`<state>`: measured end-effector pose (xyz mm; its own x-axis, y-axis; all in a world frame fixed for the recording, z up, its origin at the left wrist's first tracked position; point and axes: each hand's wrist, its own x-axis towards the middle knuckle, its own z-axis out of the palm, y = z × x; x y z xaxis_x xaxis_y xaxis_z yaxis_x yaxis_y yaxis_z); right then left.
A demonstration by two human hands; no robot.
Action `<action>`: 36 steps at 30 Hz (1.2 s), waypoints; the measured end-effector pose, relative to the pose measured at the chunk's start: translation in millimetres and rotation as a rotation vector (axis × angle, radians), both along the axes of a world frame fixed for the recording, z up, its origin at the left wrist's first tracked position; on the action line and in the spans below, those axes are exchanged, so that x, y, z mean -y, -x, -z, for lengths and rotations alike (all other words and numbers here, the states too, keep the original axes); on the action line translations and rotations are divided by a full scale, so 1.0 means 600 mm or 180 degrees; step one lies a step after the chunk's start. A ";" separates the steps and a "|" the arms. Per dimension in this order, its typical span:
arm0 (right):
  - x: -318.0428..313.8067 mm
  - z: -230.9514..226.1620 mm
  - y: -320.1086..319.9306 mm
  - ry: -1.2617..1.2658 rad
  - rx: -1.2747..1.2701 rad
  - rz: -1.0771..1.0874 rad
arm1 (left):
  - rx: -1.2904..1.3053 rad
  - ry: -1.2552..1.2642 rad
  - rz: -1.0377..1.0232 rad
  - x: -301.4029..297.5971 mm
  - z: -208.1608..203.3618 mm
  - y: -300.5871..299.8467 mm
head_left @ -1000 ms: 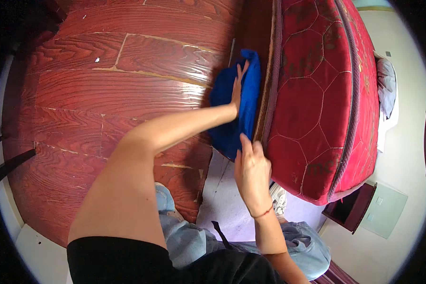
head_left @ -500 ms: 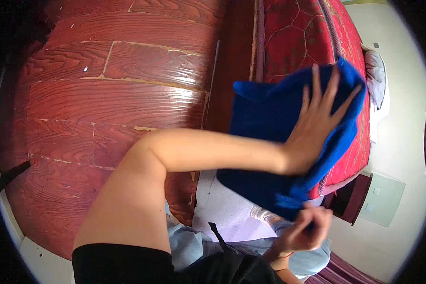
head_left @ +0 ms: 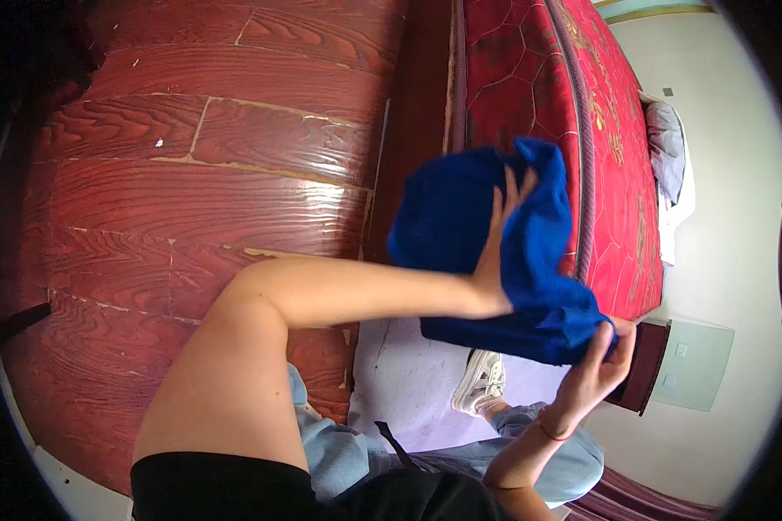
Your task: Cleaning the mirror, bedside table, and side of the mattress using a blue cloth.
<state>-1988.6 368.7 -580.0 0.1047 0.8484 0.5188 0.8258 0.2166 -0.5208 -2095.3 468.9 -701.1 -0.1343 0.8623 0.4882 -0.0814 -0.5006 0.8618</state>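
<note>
Presently, the blue cloth (head_left: 495,252) hangs spread beside the red mattress (head_left: 599,130), the left hand (head_left: 500,239) flat and open against it for support, the right hand (head_left: 604,356) pinching its lower corner taut.

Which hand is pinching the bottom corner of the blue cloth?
The right hand pinches the blue cloth low down; the left hand presses flat against its middle.

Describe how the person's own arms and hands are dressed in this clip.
Both forearms are bare, with no gloves or rings visible. The left hand is plain; the right hand has a thin reddish bracelet at the wrist. A black sleeve covers the left upper arm.
</note>
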 end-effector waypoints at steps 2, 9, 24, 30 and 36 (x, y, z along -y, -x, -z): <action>0.008 -0.025 -0.018 -0.0043 -0.0500 0.0040 | -0.0432 -0.0089 0.0102 0.032 -0.022 -0.002; -0.136 -0.108 -0.043 -0.0027 -0.0861 -0.0005 | -0.0081 0.0146 -0.0420 -0.067 -0.109 0.031; -0.216 -0.038 0.088 0.1396 0.1705 -0.1304 | -0.0466 0.1075 -0.0952 -0.129 0.044 -0.039; -0.006 -0.102 0.059 0.2284 0.2324 -0.1087 | 0.0230 0.0436 0.0450 0.103 -0.009 -0.008; -0.028 -0.094 0.040 0.2102 0.2634 -0.1044 | 0.0046 0.0249 0.0600 0.104 -0.017 0.016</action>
